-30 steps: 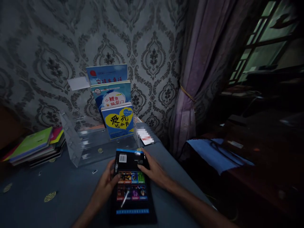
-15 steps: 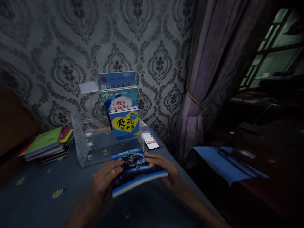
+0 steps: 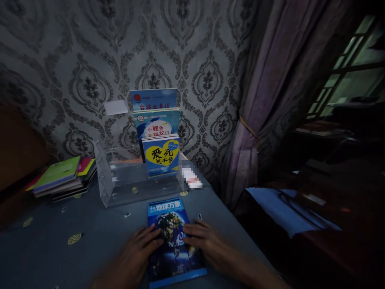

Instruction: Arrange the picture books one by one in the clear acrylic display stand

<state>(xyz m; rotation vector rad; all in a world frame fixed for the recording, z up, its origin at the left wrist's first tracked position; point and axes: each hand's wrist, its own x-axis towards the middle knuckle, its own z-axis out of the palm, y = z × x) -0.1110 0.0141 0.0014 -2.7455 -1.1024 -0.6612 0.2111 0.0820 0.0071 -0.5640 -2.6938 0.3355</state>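
Observation:
A blue book (image 3: 179,261) with a globe on its cover lies face up on the cloth-covered table. My left hand (image 3: 141,249) rests on its left edge, fingers stretched onto the cover. From the other side, my right hand (image 3: 207,243) lays its fingers over the right part of the cover. Beyond the book stands a clear plastic book rack (image 3: 104,176). Upright at the rack's right end are a blue book with a yellow heart (image 3: 162,157), a teal book (image 3: 157,122) behind it, and a taller blue book (image 3: 153,98) at the back.
To the left of the rack is a stack of books and notebooks (image 3: 58,174). A partly blurred-out phone (image 3: 194,182) lies by the rack's right end. The table edge runs along the right, with a tied purple curtain (image 3: 248,140) beyond. Patterned wallpaper (image 3: 207,80) covers the wall behind.
The globe book has come down from a tilted hold to lie flat on the table, nearer to me. My fingers have flattened over its cover. The upright books keep their places.

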